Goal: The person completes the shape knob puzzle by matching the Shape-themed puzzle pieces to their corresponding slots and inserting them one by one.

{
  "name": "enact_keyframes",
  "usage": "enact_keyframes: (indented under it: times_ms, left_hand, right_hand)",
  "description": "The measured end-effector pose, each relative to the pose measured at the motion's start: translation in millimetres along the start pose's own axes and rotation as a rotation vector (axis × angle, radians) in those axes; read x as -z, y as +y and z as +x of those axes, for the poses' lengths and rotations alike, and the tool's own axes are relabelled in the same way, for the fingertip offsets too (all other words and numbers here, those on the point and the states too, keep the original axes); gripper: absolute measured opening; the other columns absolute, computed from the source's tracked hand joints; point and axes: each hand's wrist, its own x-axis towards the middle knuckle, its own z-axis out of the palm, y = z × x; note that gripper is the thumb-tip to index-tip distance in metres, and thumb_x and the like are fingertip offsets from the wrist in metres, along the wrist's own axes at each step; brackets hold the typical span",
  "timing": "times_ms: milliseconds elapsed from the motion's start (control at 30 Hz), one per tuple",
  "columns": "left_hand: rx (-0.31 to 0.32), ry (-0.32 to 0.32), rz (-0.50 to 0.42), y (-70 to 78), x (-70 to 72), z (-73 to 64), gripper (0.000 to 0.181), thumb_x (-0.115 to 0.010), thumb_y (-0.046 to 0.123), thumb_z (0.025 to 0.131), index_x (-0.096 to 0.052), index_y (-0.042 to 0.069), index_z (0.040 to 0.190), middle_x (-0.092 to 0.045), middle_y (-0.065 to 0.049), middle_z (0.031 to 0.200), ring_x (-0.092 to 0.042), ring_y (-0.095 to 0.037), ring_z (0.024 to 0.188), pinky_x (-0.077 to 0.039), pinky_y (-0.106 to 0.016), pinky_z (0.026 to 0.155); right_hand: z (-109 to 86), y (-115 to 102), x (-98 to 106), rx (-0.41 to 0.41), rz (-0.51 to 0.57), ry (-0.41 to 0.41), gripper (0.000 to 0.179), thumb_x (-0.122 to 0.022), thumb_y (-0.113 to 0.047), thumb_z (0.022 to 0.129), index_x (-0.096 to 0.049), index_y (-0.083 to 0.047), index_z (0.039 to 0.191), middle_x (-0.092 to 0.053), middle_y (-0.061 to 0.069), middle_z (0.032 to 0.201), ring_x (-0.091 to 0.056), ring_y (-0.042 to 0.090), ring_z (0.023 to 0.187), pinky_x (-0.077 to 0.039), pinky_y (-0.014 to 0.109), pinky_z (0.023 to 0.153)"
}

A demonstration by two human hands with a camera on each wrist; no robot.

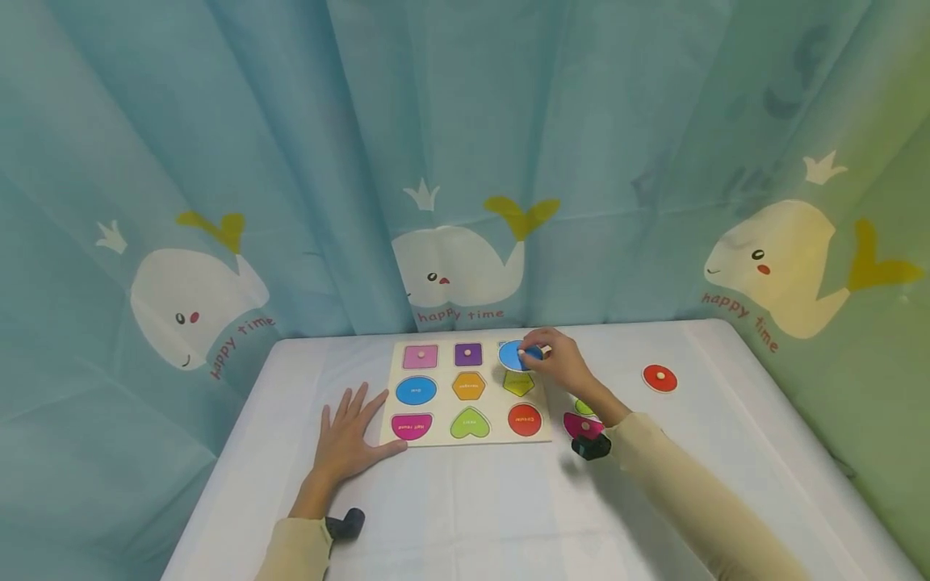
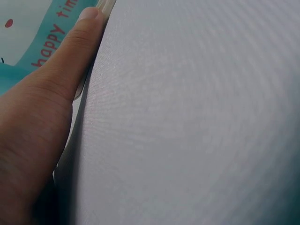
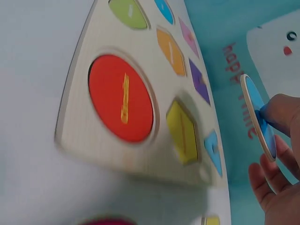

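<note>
My right hand (image 1: 563, 361) pinches a blue oval puzzle piece (image 1: 511, 356) by its knob. The piece is raised over the back right corner of a wooden shape puzzle board (image 1: 441, 426); in the right wrist view the oval (image 3: 256, 105) stands tilted, apart from the board. My left hand (image 1: 350, 436) lies with fingers spread at the board's left edge, its thumb touching the front left corner. A pink rectangle (image 1: 421, 357) and a purple square (image 1: 468, 354), both with knobs, sit in the back row. The printed blue oval recess (image 1: 416, 390) shows no knob.
A round red knobbed piece (image 1: 659, 378) lies on the white table to the right. Beside the board's right edge lie a magenta half-round piece (image 1: 579, 424) and a green piece (image 1: 584, 407), partly hidden by the right arm. A whale-printed curtain (image 1: 436, 161) hangs behind the table.
</note>
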Motion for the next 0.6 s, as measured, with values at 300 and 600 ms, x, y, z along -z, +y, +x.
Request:
enact_keyframes:
  times_ms: [300, 600]
  left_hand:
    - [0.011, -0.006, 0.011, -0.5, 1.3, -1.0, 0.1, -0.075, 0.067, 0.076, -0.044, 0.019, 0.157, -0.026, -0.018, 0.168, -0.013, -0.046, 0.155, -0.005, -0.075, 0.117]
    - [0.021, -0.026, 0.019, 3.4, 2.6, -0.2, 0.099, -0.076, 0.067, 0.077, -0.044, 0.019, 0.157, -0.026, -0.018, 0.167, -0.012, -0.046, 0.155, -0.004, -0.074, 0.118]
  right_hand:
    - [15.7, -25, -34, -0.023, 0.081, -0.036, 0.016, -0.077, -0.015, 0.093, -0.079, -0.008, 0.108, -0.064, 0.013, 0.128, -0.06, 0.033, 0.119, -0.056, 0.047, 0.099]
    - [20.2, -39, -68, -0.001, 0.171, -0.042, 0.01, -0.076, -0.013, 0.093, -0.079, -0.01, 0.102, -0.067, 0.01, 0.123, -0.061, 0.029, 0.109, -0.056, 0.044, 0.095]
